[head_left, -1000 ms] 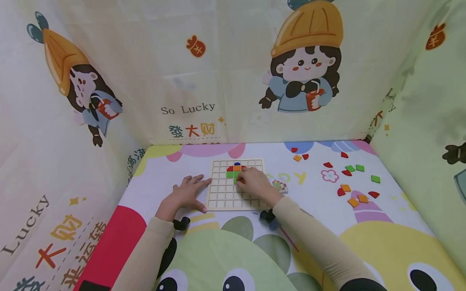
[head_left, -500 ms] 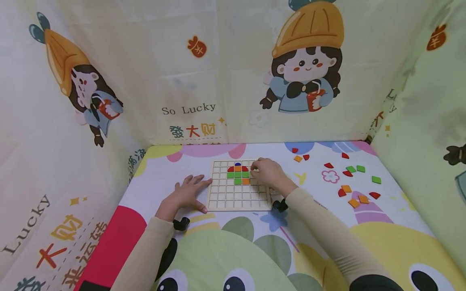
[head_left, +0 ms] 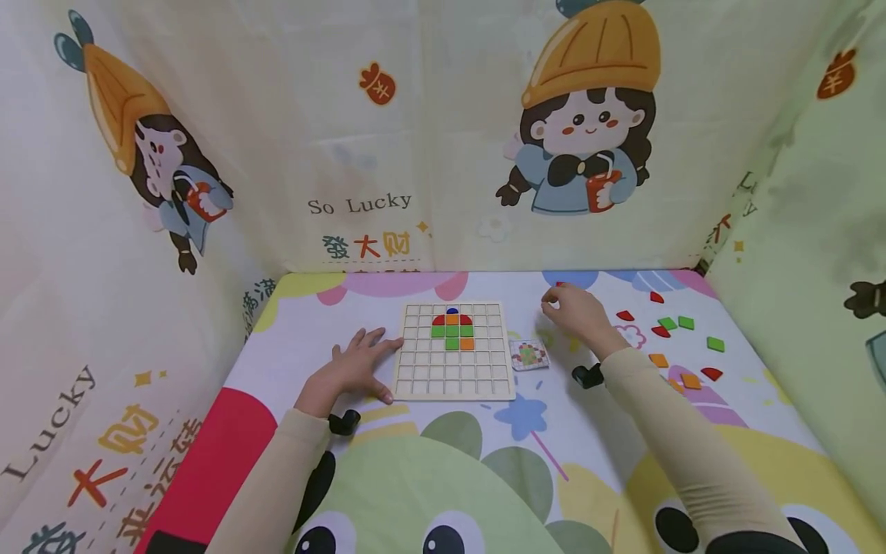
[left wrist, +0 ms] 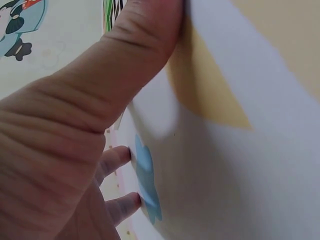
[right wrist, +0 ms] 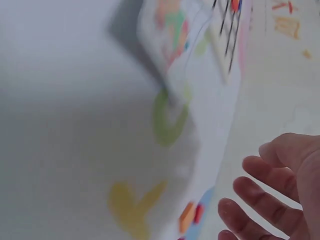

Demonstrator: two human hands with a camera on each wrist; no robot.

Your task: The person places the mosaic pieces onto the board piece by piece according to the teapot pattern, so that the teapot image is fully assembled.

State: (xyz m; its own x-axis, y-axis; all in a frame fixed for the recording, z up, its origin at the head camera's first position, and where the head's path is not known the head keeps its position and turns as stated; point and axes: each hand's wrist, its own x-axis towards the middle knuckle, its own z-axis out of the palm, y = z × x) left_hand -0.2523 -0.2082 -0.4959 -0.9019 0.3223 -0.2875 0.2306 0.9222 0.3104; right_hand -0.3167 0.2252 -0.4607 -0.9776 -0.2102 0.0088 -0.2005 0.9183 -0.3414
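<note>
A wooden grid board (head_left: 415, 369) lies flat on the table. Near its top are a blue half-round piece (head_left: 452, 311), red corner pieces (head_left: 467, 320), and green squares (head_left: 452, 333) with orange squares (head_left: 467, 344) among them. My left hand (head_left: 346, 375) rests at the board's left edge, fingers spread and thumb near its lower corner. Over the table right of the board hovers my right hand (head_left: 580, 317), fingers loosely bent and empty in the right wrist view. Close by it there lie an orange piece (right wrist: 187, 217) and a red piece (right wrist: 199, 214).
A small pattern card (head_left: 529, 355) lies against the board's right side. Further right are scattered loose tiles: red pieces (head_left: 711, 374), green squares (head_left: 716, 343) and orange squares (head_left: 691, 381). A printed cloth wall (head_left: 457, 231) rises behind the table.
My right hand has left the board and moved right, to the loose pieces at the back. An orange square uncovered beneath it now shows on the board. The left hand stays put.
</note>
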